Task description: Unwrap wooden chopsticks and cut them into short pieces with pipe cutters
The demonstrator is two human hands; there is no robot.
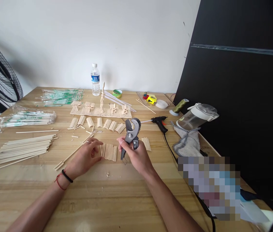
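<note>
My right hand (136, 155) is closed round the handles of a grey cutter (131, 135), its curved blade pointing up. My left hand (86, 157) rests on the wooden table (117, 199), fingers curled with the tips touching the left end of a row of short cut sticks (108, 151). Whether those fingers pinch a stick I cannot make out. A small bundle of cut sticks (146, 143) lies just right of the cutter. Two long sticks (73, 153) lie under my left hand.
A stick model on a flat base (101, 111) stands behind groups of cut pieces (97, 122). Long sticks (20, 149) and wrapped chopstick packs (27, 118) lie left. A glue gun (159, 121), cloth (187, 141), jug (196, 116), thread spool (180, 106) and water bottle (95, 80) stand behind and right.
</note>
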